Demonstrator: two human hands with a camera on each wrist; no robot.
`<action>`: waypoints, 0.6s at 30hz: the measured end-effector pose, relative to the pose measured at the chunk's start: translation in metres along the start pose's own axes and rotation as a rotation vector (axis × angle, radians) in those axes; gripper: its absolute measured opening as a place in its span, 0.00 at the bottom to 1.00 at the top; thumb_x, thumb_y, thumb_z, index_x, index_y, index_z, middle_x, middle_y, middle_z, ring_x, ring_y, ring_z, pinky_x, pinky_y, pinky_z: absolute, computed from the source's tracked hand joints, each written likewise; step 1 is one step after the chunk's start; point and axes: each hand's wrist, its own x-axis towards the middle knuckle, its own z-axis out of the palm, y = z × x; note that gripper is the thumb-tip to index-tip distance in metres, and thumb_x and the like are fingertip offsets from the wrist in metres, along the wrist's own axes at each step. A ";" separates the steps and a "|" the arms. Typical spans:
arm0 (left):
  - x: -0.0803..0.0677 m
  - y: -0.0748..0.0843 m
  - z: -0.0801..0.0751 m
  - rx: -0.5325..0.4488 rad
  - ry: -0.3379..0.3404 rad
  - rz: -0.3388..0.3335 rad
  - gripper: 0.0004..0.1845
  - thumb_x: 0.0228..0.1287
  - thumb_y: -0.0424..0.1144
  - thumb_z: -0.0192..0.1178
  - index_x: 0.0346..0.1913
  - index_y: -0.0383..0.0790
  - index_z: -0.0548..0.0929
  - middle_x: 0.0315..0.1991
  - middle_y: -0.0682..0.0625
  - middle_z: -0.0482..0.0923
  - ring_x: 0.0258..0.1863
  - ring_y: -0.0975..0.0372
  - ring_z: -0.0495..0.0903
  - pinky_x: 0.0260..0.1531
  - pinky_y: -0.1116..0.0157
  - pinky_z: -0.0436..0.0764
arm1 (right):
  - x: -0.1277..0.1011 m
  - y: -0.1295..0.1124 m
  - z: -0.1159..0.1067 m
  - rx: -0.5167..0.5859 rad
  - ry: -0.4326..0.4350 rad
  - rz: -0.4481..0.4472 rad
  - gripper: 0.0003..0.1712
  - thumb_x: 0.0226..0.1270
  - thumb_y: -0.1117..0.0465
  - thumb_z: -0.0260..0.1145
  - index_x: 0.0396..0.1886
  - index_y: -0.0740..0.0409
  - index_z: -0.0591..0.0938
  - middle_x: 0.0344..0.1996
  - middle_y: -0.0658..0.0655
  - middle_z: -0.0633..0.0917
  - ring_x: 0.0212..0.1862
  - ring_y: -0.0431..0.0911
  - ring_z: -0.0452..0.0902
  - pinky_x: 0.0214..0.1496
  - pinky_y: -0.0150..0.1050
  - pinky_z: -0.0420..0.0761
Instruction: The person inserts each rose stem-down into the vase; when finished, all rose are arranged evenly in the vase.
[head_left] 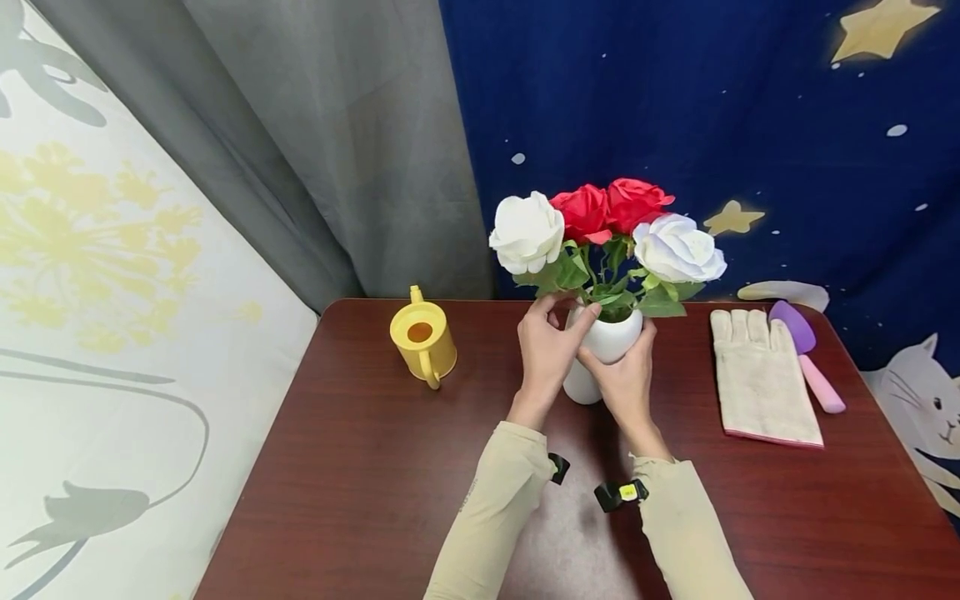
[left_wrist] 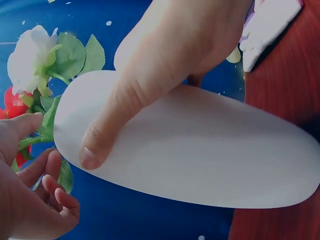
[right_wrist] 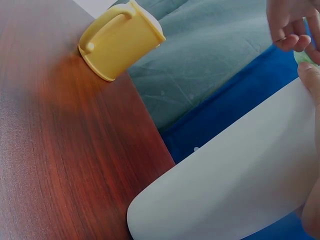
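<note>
In the head view a white vase (head_left: 613, 337) holds red roses (head_left: 636, 204) and white roses (head_left: 527, 233) with green leaves. My right hand (head_left: 626, 375) grips the vase below its rim, its thumb (left_wrist: 95, 150) across the near side in the left wrist view; its other fingers are mostly hidden behind. At the mouth of the vase, my left hand (head_left: 551, 346) is among the stems. The left wrist view shows a green stem (left_wrist: 31, 141) between that hand's thumb and bent fingers, with a gap around it. In the right wrist view the vase (right_wrist: 225, 175) leans across the picture.
A yellow watering can (head_left: 423, 342) stands left of the vase near the table's back edge. On the right lie a cream work glove (head_left: 765, 379) and a small shovel with a purple blade (head_left: 793, 327) and pink handle (head_left: 821, 383). Curtains hang behind the brown table (head_left: 337, 483).
</note>
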 end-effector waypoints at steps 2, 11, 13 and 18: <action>-0.001 0.000 0.000 -0.057 0.013 -0.059 0.13 0.52 0.45 0.70 0.36 0.40 0.85 0.25 0.52 0.80 0.16 0.63 0.65 0.17 0.70 0.64 | 0.000 0.000 0.000 0.007 0.001 -0.004 0.57 0.40 0.52 0.79 0.65 0.60 0.55 0.54 0.62 0.70 0.49 0.54 0.69 0.48 0.49 0.69; -0.003 -0.002 0.008 -0.190 0.097 -0.170 0.08 0.52 0.40 0.70 0.30 0.39 0.84 0.21 0.51 0.76 0.16 0.62 0.63 0.16 0.70 0.61 | 0.000 0.001 0.000 0.030 0.001 0.006 0.56 0.40 0.52 0.80 0.65 0.59 0.56 0.54 0.61 0.70 0.49 0.53 0.69 0.47 0.48 0.69; -0.003 -0.002 0.009 -0.180 0.102 -0.174 0.08 0.51 0.38 0.69 0.31 0.38 0.84 0.22 0.49 0.76 0.17 0.62 0.63 0.17 0.70 0.61 | 0.000 0.001 0.000 0.026 0.004 0.001 0.56 0.40 0.52 0.80 0.65 0.59 0.56 0.54 0.62 0.70 0.49 0.53 0.69 0.47 0.49 0.69; -0.012 -0.011 0.003 -0.108 0.048 -0.183 0.18 0.51 0.44 0.69 0.44 0.40 0.79 0.32 0.47 0.76 0.23 0.60 0.69 0.24 0.70 0.68 | 0.000 0.001 0.001 -0.001 0.031 -0.009 0.56 0.39 0.51 0.79 0.65 0.59 0.56 0.53 0.61 0.71 0.49 0.53 0.69 0.48 0.49 0.68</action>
